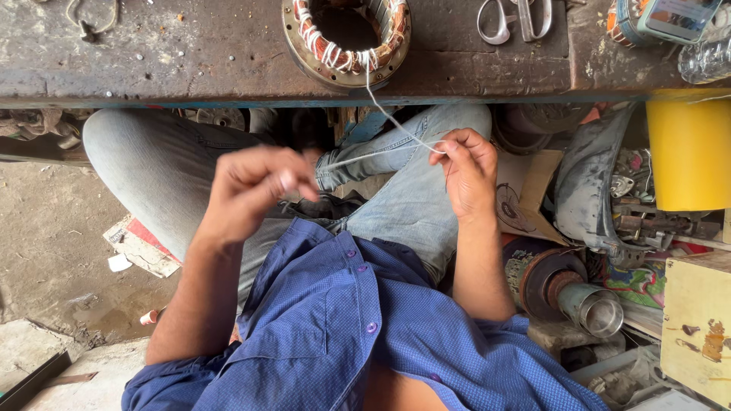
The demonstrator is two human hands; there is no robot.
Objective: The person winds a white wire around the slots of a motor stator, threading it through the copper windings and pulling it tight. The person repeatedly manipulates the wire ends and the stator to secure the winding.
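we sit at a worn, dark workbench (190, 53), scratched and stained, with a blue-painted front edge. beyond both hands, on the bench top, lies a motor stator (346, 38), a metal ring wound with copper coils and laced with white cord. farther right of it on the bench lie a pair of scissors (514, 19). below the bench we see our knees in blue jeans (403, 198) and a blue shirt (358, 327). to the right of our right hand stand a yellow container (689, 152), a rusty rotor with a metal sleeve (575, 293) and mixed metal scrap. to the left of our left hand the floor (46, 236) is bare dirty concrete with paper scraps.

a white thread (392, 122) runs from the near edge of the stator down to our right hand (466, 171). its long axis slopes from the stator, away from us, toward the right hand, nearer to us and to the right. a second stretch runs from the right hand leftward toward our left hand (255, 190), nearly level.

the right hand pinches the thread between thumb and fingertips, other fingers curled. the left hand is closed with fingers bunched together; it is blurred, so we cannot tell whether it grips the thread end.
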